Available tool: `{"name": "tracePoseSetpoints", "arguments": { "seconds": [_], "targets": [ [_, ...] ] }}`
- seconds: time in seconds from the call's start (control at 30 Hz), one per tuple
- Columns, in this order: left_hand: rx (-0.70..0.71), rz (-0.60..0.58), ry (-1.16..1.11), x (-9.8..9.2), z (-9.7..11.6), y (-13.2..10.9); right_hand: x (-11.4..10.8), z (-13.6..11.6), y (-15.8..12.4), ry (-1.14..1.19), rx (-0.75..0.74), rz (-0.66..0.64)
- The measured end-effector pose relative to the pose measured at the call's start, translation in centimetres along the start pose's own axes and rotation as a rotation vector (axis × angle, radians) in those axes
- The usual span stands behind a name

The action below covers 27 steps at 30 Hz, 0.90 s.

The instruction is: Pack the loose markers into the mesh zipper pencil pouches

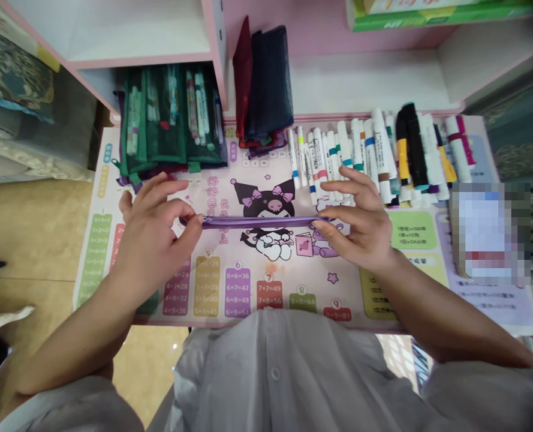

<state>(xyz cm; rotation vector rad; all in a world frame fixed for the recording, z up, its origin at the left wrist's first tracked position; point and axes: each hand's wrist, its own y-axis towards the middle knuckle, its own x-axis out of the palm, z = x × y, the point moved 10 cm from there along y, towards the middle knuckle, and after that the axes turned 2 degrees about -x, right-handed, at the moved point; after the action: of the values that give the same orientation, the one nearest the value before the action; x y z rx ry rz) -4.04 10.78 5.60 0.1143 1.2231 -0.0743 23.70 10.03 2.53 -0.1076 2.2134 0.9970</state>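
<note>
A purple zippered pouch (261,222) is stretched level between my hands, seen nearly edge-on with its zipper side towards me. My left hand (158,222) pinches its left end between thumb and forefinger, the other fingers raised. At the right end, my right hand (360,222) pinches it in the same way. Behind the pouch, the desk mat (273,270) shows a black-hooded cartoon figure and times tables. Many markers (333,159) with differently coloured caps lie in a row beyond my right hand.
Green mesh pouches (158,120) with pens inside lie at the back left, partly under a shelf (140,30). Red and dark blue mesh pouches (270,84) lean at the back centre. A blurred-out device (488,234) lies at the right edge; a green book (441,15) sits above.
</note>
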Motion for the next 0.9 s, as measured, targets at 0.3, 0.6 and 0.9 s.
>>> {"name": "tracePoseSetpoints", "arguments": {
  "seconds": [0.3,0.6,0.9],
  "targets": [
    [-0.018,0.001,0.009,-0.2,-0.8,-0.2,0.1,0.1,0.0,-0.001,0.007,-0.01],
    [-0.016,0.065,-0.036,-0.7,-2.1,-0.3,0.1,-0.1,0.1,-0.003,-0.013,0.0],
    [-0.048,0.085,-0.08,-0.7,-3.5,-0.1,0.2,-0.1,0.0,0.007,-0.002,-0.018]
  ]
}}
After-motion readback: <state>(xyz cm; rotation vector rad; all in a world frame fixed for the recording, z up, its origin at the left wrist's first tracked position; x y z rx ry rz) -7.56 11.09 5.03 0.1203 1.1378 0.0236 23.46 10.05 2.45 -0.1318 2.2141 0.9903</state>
